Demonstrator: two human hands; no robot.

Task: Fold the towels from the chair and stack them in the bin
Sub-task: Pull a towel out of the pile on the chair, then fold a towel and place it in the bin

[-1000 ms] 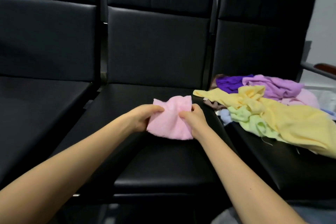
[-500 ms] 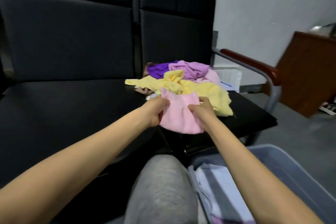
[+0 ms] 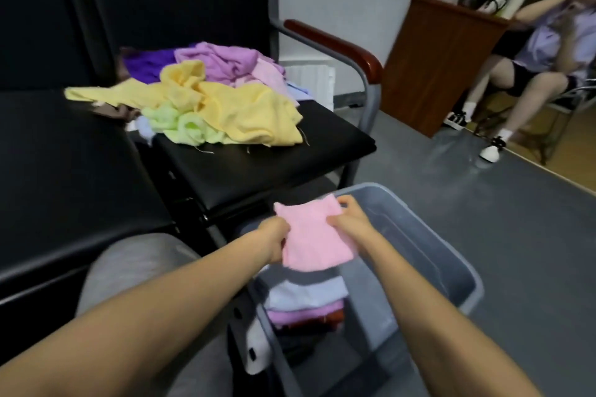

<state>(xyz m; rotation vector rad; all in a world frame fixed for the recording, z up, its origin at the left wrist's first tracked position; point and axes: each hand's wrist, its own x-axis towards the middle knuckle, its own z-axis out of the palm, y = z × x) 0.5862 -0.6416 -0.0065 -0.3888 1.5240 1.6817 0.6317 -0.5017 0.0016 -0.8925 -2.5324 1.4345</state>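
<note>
The left hand (image 3: 276,238) pinches the left edge of a small folded pink towel (image 3: 314,238), and the right hand (image 3: 350,223) grips its right edge. The towel hangs just above the open grey plastic bin (image 3: 432,255) on the floor. Under it, inside the bin, sits a stack of folded towels (image 3: 306,298), pale blue on top. To the far left, a loose heap of yellow, green and purple towels (image 3: 225,100) lies on the black padded chair (image 3: 290,158).
</note>
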